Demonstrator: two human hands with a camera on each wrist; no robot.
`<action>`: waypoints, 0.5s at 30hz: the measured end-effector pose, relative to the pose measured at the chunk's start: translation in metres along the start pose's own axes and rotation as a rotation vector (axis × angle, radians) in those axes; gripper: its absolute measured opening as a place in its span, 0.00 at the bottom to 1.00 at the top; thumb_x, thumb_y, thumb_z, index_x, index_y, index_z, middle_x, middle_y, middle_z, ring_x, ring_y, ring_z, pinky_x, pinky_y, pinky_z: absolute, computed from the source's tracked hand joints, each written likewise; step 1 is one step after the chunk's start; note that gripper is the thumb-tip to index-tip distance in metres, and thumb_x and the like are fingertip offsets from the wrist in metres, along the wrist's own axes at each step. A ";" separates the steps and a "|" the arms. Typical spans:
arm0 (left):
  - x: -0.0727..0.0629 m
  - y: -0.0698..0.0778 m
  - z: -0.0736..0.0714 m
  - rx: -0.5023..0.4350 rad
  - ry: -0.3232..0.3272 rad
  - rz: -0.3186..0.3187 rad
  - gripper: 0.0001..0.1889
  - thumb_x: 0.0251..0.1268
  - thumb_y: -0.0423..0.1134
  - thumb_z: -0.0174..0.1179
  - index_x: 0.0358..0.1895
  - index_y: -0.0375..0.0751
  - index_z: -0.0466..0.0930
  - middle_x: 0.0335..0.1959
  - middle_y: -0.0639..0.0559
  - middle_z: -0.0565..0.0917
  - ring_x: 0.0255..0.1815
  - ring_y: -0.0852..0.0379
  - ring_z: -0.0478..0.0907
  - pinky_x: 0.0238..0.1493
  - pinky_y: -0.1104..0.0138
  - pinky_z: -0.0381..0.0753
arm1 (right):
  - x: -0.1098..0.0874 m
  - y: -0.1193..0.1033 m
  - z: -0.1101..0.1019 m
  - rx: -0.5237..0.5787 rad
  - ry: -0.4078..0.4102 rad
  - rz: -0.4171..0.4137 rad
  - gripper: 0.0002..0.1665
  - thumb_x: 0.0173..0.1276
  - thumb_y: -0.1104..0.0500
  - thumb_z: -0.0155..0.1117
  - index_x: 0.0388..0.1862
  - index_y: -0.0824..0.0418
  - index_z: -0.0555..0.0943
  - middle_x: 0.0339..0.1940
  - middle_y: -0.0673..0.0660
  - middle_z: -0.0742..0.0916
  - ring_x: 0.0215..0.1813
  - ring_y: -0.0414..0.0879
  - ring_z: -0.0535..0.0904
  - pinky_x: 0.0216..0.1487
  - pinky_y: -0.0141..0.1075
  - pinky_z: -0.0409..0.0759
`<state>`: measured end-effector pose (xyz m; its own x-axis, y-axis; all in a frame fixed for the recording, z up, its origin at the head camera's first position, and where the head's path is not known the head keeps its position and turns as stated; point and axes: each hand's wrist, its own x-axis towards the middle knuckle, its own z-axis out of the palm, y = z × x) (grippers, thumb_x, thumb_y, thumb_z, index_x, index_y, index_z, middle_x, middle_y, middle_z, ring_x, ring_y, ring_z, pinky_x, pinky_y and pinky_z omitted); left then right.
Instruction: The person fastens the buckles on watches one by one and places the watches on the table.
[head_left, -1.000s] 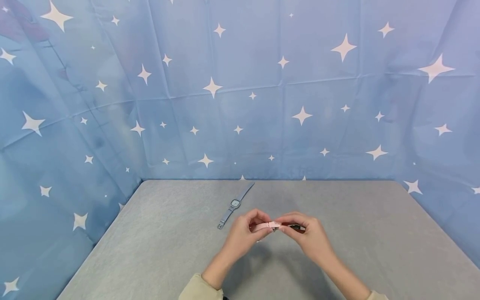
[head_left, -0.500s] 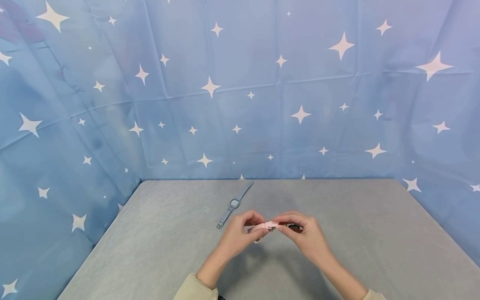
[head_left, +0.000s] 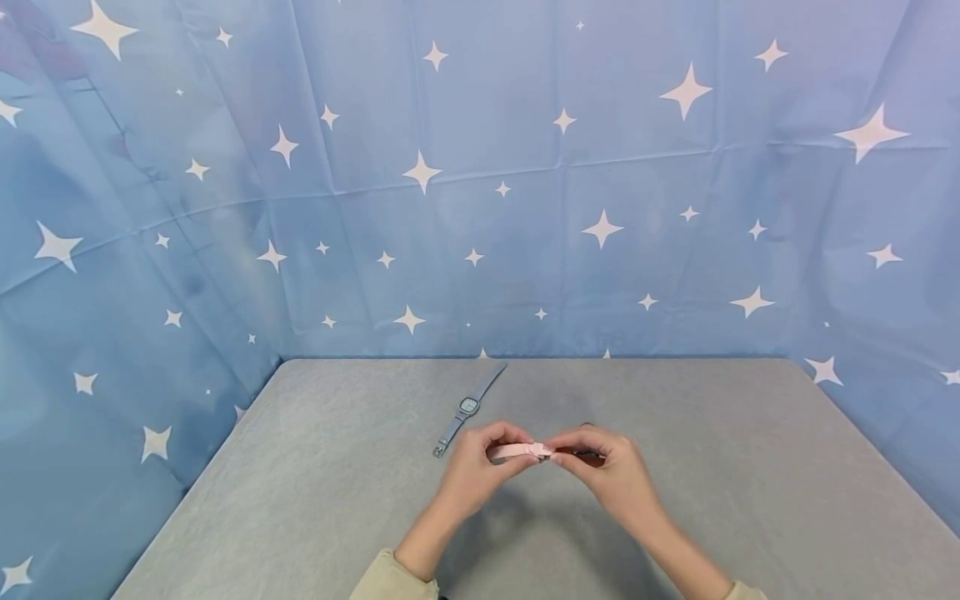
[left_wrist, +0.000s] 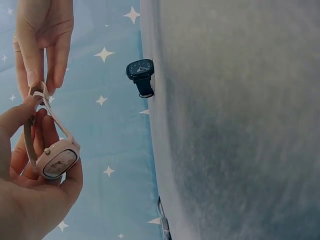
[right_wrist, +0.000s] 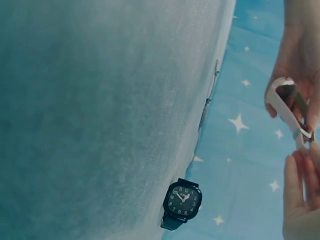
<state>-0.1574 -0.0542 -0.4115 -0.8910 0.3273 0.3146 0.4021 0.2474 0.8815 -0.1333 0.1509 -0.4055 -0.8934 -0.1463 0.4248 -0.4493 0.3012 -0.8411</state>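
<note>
A pale pink wristwatch [head_left: 513, 451] is held up over the table between both hands. My left hand [head_left: 474, 471] grips it by the case and strap; in the left wrist view its square-cornered case [left_wrist: 61, 159] rests against the curled fingers. The strap is looped round, its two ends meeting at the buckle. At that buckle end my right hand [head_left: 618, 473] pinches the strap with thumb and fingertips. The right wrist view shows the strap loop [right_wrist: 284, 106] side-on. Fingers cover part of the buckle, so how far the strap is threaded cannot be told.
A light blue watch [head_left: 469, 406] lies stretched out on the grey table [head_left: 315, 500], left of the hands. A black watch [left_wrist: 140, 68] with its strap looped sits beyond the right hand, mostly hidden in the head view. A star-patterned blue cloth [head_left: 525, 250] hangs behind.
Both hands stay nearly in place with the pink watch. It has turned slightly, and its strap now lies flatter between the fingers. The blue watch has not moved.
</note>
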 end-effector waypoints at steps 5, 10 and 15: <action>0.000 -0.002 0.000 -0.034 -0.025 0.001 0.08 0.62 0.38 0.70 0.41 0.40 0.86 0.38 0.43 0.88 0.33 0.69 0.78 0.38 0.75 0.79 | -0.001 0.000 0.002 -0.018 0.009 -0.048 0.08 0.61 0.64 0.73 0.39 0.56 0.89 0.34 0.53 0.90 0.36 0.34 0.86 0.38 0.30 0.86; -0.001 -0.004 -0.004 -0.096 -0.082 0.011 0.07 0.65 0.37 0.67 0.43 0.38 0.85 0.39 0.40 0.87 0.33 0.66 0.78 0.38 0.74 0.79 | -0.002 -0.002 0.003 -0.027 0.016 -0.109 0.08 0.61 0.66 0.72 0.39 0.56 0.89 0.34 0.53 0.90 0.35 0.34 0.86 0.36 0.30 0.86; -0.002 -0.003 -0.008 -0.086 -0.107 0.020 0.06 0.67 0.36 0.64 0.43 0.39 0.81 0.38 0.40 0.86 0.33 0.64 0.77 0.37 0.74 0.78 | -0.002 -0.002 0.006 -0.027 0.042 -0.125 0.08 0.61 0.67 0.72 0.39 0.57 0.89 0.34 0.54 0.90 0.35 0.34 0.86 0.35 0.29 0.85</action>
<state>-0.1584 -0.0632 -0.4118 -0.8535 0.4277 0.2975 0.3963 0.1622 0.9037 -0.1302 0.1451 -0.4065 -0.8290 -0.1452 0.5401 -0.5566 0.3083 -0.7714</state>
